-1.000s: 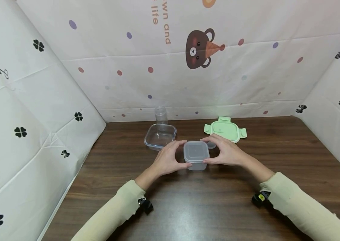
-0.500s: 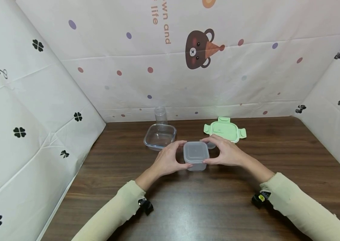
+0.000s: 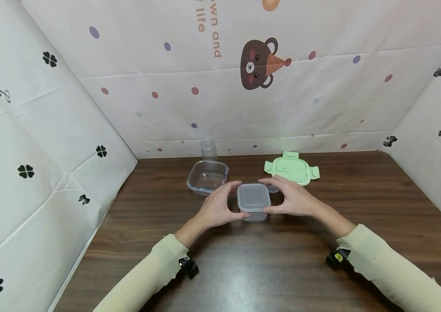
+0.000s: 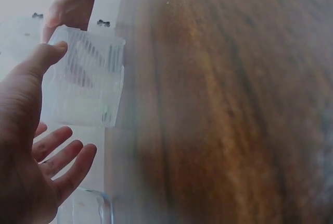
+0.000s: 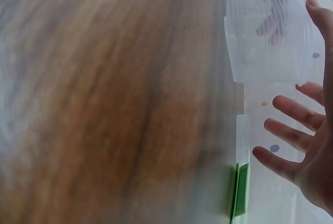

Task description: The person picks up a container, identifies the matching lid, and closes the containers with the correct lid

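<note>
A translucent square plastic food container with its lid on stands mid-table between both hands. My left hand holds its left side, thumb at the near left corner and forefinger by the far left one. On the opposite side my right hand grips it the same way by the right corners. The wrist views show ribbed clear walls on the container. In both, the thumbs touch the lid end, while the other fingers spread loosely off the walls.
A clear glass dish sits behind the left hand, with a clear jar just beyond it. A green clip lid lies at the back right. Partly behind the right hand is a small clear round piece.
</note>
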Demonstrator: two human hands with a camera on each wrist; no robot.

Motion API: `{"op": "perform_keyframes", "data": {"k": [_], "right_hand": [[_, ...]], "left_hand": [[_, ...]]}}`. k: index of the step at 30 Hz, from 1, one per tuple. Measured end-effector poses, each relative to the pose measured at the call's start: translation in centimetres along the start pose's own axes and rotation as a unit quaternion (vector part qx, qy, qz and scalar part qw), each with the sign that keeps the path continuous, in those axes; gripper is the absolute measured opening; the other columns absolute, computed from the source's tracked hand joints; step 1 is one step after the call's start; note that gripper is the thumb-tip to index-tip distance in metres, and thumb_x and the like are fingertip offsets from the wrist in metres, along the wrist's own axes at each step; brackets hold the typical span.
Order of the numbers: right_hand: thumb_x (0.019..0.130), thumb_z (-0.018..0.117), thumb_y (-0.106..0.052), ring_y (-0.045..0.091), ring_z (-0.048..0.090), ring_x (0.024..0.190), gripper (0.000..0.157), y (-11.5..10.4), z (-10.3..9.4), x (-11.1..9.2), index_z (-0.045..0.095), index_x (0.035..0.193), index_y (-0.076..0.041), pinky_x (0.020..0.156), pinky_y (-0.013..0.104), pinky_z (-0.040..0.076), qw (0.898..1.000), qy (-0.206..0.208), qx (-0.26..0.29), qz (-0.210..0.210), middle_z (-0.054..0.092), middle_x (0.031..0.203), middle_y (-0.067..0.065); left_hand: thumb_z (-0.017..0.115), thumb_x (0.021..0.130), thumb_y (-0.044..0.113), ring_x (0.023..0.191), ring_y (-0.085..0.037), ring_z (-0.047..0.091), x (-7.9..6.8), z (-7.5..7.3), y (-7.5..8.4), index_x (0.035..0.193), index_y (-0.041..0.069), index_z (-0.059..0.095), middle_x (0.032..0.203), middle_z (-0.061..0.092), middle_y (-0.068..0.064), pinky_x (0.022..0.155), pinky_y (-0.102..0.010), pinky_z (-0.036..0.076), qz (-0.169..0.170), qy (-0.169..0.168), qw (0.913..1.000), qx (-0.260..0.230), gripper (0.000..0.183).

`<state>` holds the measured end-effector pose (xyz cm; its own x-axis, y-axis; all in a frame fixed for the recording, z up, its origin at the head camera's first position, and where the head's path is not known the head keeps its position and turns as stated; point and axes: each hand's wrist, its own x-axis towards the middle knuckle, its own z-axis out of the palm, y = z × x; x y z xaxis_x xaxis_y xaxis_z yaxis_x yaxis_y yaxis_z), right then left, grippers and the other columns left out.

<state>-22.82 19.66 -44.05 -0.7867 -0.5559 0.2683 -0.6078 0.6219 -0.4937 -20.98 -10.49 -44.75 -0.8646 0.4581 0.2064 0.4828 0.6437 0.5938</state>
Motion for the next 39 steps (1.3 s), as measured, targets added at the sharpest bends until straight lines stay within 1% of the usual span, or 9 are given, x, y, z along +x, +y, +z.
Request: {"op": "perform_keyframes", "data": {"k": [5, 9, 13, 17, 22, 27, 30, 36, 39], "right_hand": [[0.092, 0.092, -0.035, 0.035, 0.076, 0.125, 0.074, -0.2, -0.5, 0.0, 0.063, 0.157, -0.011, 0.105, 0.061, 0.062, 1.000, 0.011, 0.012, 0.001, 0.079, 0.132, 0.007], [0.102, 0.083, -0.026, 0.037, 0.077, 0.128, 0.059, -0.6, -0.6, 0.1, 0.064, 0.155, -0.009, 0.105, 0.063, 0.063, 0.999, 0.020, 0.042, 0.010, 0.081, 0.133, 0.011], [0.110, 0.074, -0.021, 0.033, 0.079, 0.124, 0.043, -1.0, -0.4, 0.1, 0.068, 0.150, -0.009, 0.097, 0.051, 0.067, 0.995, 0.035, 0.088, 0.043, 0.082, 0.133, 0.013], [0.112, 0.070, -0.015, 0.032, 0.080, 0.114, 0.037, -1.7, -0.1, 0.2, 0.069, 0.147, -0.004, 0.084, 0.039, 0.071, 0.983, 0.052, 0.156, 0.081, 0.081, 0.131, 0.019], [0.112, 0.069, -0.013, 0.028, 0.081, 0.104, 0.038, -2.6, 0.3, 0.6, 0.067, 0.147, 0.002, 0.072, 0.041, 0.074, 0.961, 0.056, 0.237, 0.135, 0.076, 0.132, 0.030], [0.112, 0.069, -0.014, 0.024, 0.079, 0.097, 0.037, -2.8, 0.8, 0.9, 0.068, 0.145, 0.004, 0.069, 0.041, 0.074, 0.955, 0.066, 0.243, 0.157, 0.075, 0.129, 0.030], [0.111, 0.070, -0.013, 0.024, 0.079, 0.095, 0.037, -2.7, 1.0, 1.0, 0.069, 0.143, 0.005, 0.067, 0.039, 0.073, 0.956, 0.068, 0.235, 0.159, 0.077, 0.126, 0.030], [0.111, 0.072, -0.013, 0.022, 0.079, 0.092, 0.032, -2.1, 1.4, 1.2, 0.072, 0.138, 0.003, 0.067, 0.038, 0.073, 0.958, 0.062, 0.228, 0.164, 0.078, 0.122, 0.029], [0.111, 0.071, -0.013, 0.016, 0.077, 0.090, 0.029, -1.9, 1.4, 1.1, 0.074, 0.136, 0.003, 0.067, 0.038, 0.073, 0.958, 0.058, 0.229, 0.164, 0.078, 0.124, 0.029]], "left_hand": [[0.093, 0.089, 0.044, 0.135, -0.031, 0.072, -0.2, -0.4, -0.1, 0.166, 0.012, 0.050, 0.155, 0.069, -0.010, 0.114, -0.055, 0.062, 0.011, 0.006, 0.9997, -0.019, 0.094], [0.084, 0.100, 0.036, 0.135, -0.031, 0.073, -0.2, -0.5, -0.1, 0.163, 0.010, 0.053, 0.150, 0.072, -0.011, 0.102, -0.051, 0.068, 0.014, 0.021, 0.9980, -0.058, 0.075], [0.075, 0.109, 0.021, 0.127, -0.034, 0.076, 0.0, -0.5, 0.2, 0.155, 0.004, 0.060, 0.143, 0.075, -0.016, 0.098, -0.049, 0.070, 0.012, 0.047, 0.9909, -0.126, 0.052], [0.071, 0.111, 0.015, 0.118, -0.031, 0.078, 0.2, -0.4, 0.5, 0.147, 0.004, 0.067, 0.136, 0.079, -0.017, 0.095, -0.039, 0.069, -0.010, 0.077, 0.9833, -0.164, 0.038], [0.071, 0.111, 0.018, 0.098, -0.028, 0.079, 0.7, 0.0, 0.4, 0.142, 0.003, 0.072, 0.127, 0.081, -0.017, 0.069, -0.024, 0.066, -0.044, 0.094, 0.9742, -0.200, 0.034], [0.077, 0.109, 0.029, 0.080, -0.014, 0.077, 2.3, 2.8, -3.6, 0.137, 0.008, 0.075, 0.114, 0.082, -0.005, 0.059, -0.027, 0.066, -0.037, 0.106, 0.9674, -0.227, 0.035], [0.081, 0.106, 0.037, 0.076, -0.008, 0.076, 3.5, 5.0, -6.7, 0.134, 0.019, 0.077, 0.108, 0.081, 0.005, 0.058, -0.030, 0.067, -0.038, 0.108, 0.9644, -0.238, 0.033], [0.080, 0.106, 0.027, 0.077, -0.018, 0.079, 3.9, 5.5, -7.0, 0.125, 0.032, 0.080, 0.103, 0.080, 0.005, 0.060, -0.040, 0.071, -0.062, 0.100, 0.9593, -0.257, 0.019], [0.079, 0.106, 0.023, 0.075, -0.014, 0.077, 3.8, 5.5, -6.6, 0.123, 0.032, 0.081, 0.102, 0.079, 0.007, 0.059, -0.038, 0.071, -0.065, 0.102, 0.9563, -0.266, 0.019]]}}
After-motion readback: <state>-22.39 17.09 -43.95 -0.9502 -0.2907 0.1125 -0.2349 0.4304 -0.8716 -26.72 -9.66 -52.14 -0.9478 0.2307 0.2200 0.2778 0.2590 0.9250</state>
